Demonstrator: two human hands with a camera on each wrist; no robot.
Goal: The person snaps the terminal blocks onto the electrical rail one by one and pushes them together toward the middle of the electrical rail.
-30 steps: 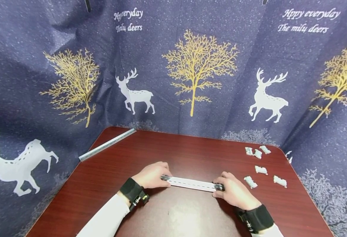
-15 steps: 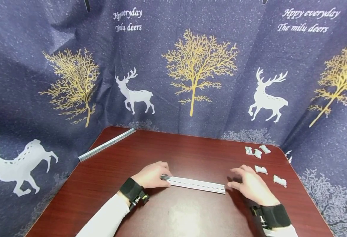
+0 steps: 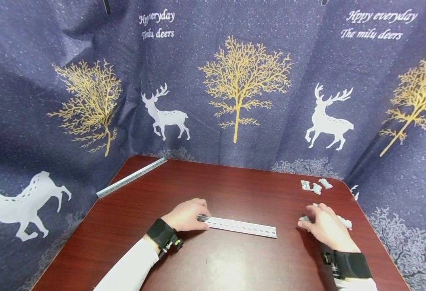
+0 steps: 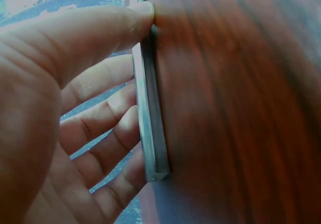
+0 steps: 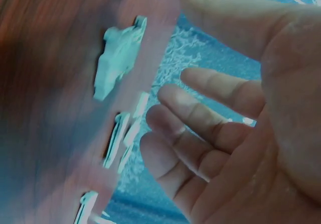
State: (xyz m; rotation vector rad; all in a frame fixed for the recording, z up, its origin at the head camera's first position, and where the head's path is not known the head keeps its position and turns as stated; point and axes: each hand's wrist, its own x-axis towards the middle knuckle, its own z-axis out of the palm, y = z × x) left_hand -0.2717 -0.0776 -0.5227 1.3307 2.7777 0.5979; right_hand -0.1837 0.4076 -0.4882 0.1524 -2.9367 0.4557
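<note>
A slotted metal DIN rail (image 3: 242, 227) lies across the middle of the table. My left hand (image 3: 189, 216) pinches its left end; in the left wrist view, the thumb is on one side of the rail (image 4: 147, 113) and the fingers are on the other. My right hand (image 3: 326, 227) is over the small pale pieces at the right, thumb and fingers apart. One pale piece (image 3: 304, 218) shows beside its thumb and index finger, partly hidden. The right wrist view shows a pale greenish moulded piece (image 5: 119, 58) on the table, apart from the relaxed fingers.
A longer slotted rail (image 3: 132, 178) lies along the table's left edge. Several pale pieces are at the right: one (image 3: 345, 222) behind the right hand, others (image 3: 316, 188) near the far right corner. A printed curtain (image 3: 256, 101) hangs behind the table (image 3: 213, 182).
My right hand has let go of the rail's right end and moved right to the pale pieces, uncovering that end. My left hand and the rail have stayed in place.
</note>
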